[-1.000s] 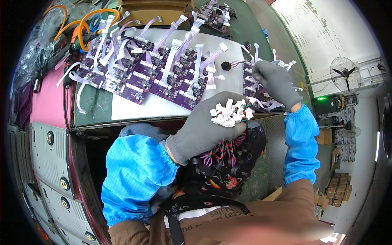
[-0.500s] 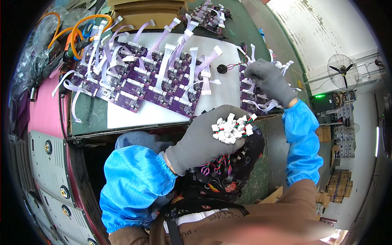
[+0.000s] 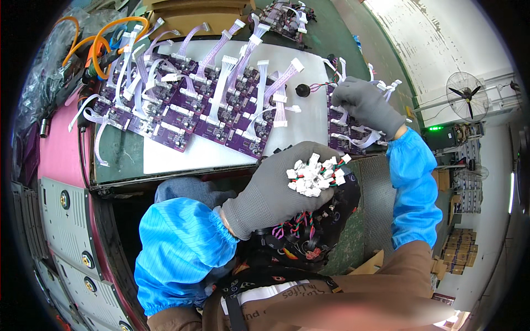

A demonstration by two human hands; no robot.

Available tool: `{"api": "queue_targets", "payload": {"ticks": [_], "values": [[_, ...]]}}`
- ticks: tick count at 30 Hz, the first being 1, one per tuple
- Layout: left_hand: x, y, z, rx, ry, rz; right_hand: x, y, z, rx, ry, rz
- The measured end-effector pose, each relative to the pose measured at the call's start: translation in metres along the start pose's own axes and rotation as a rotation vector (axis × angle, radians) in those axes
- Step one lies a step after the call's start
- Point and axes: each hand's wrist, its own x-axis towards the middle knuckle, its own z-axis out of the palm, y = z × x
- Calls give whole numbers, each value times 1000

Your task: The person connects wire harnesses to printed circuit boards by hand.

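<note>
A bunch of red-green wire leads with white plugs [image 3: 313,175] is gripped in my left hand [image 3: 276,185], in a grey glove; the plugs poke up out of the fist. The leads hang below it over my lap. My right hand [image 3: 371,106], gloved too, has its fingers curled down over a purple circuit board [image 3: 343,128] at the right of the table. What its fingertips pinch is hidden. Just left of them lies a small round black part [image 3: 302,90], its red and green wires running toward that board and the fingers.
Several purple boards with white ribbon cables [image 3: 223,113] lie on a white foam sheet [image 3: 182,160]. More boards [image 3: 284,22] sit at the back beside a cardboard box [image 3: 193,22]. An orange cord [image 3: 101,52] coils at left. A wall fan [image 3: 467,95] is off to the right.
Both hands stay at nearly the same places. My right hand and forearm shift slightly to the right in the picture, with the fingers still curled over the board.
</note>
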Motion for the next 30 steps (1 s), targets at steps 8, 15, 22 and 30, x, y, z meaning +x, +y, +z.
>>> {"api": "queue_targets", "payload": {"ticks": [8,15,22,30], "values": [[-1,1,0,12,-2,28,11,-3,0,-28,-76,-20],[-1,-3,0,-35,10,51,10,10,16,-104,-149,64],[1,-1,0,-26,33,65,29,9,10,48,-279,159],[5,-10,-7,-218,116,62,8,-12,12,-160,45,80]]}}
